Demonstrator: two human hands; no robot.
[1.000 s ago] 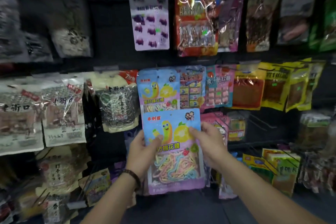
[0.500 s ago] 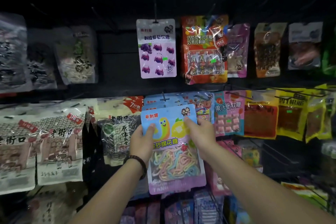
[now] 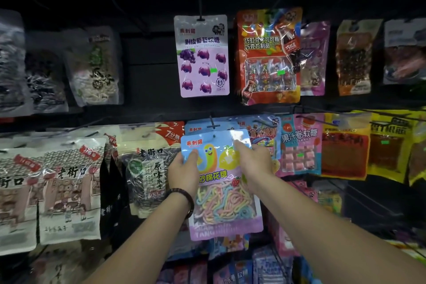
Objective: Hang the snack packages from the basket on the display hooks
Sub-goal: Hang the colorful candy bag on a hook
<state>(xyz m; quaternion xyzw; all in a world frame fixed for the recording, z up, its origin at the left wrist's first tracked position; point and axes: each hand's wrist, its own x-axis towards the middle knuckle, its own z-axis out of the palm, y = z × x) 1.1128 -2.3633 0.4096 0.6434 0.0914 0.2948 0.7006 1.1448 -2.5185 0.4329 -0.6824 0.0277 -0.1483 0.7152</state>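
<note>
A person holds up a shiny snack bag [image 3: 221,182] with both hands in front of a dark wall full of hanging snacks. The left hand [image 3: 182,172] pinches the bag's left edge, thumb on the front. The right hand [image 3: 252,163] grips the upper right side, with one finger pointing up near the top corner. A dark bead bracelet [image 3: 184,198] sits on the left wrist.

The bag is blue on top and purple at the bottom. It has red writing 乖刺猬 in the corner, a smiling yellow-green cartoon shape, and big yellow words 棉花糖. A clear window shows soft, twisty ropes in pink, yellow, blue and green. The small hole at its top is just below the tip of a black metal hook [image 3: 213,123], where the same kind of blue bags [image 3: 207,127] hang behind it.

Above hangs a flat pale purple grape bag [image 3: 202,55] with the words 剥皮葡萄软糖. Beside it is a crinkly red bag [image 3: 268,55] with little cola bottles. To the left is a seed bag [image 3: 149,168] marked 老街口 and 原味瓜子. To the right, a pink and blue bag [image 3: 299,143] says 果汁卷软糖.
</note>
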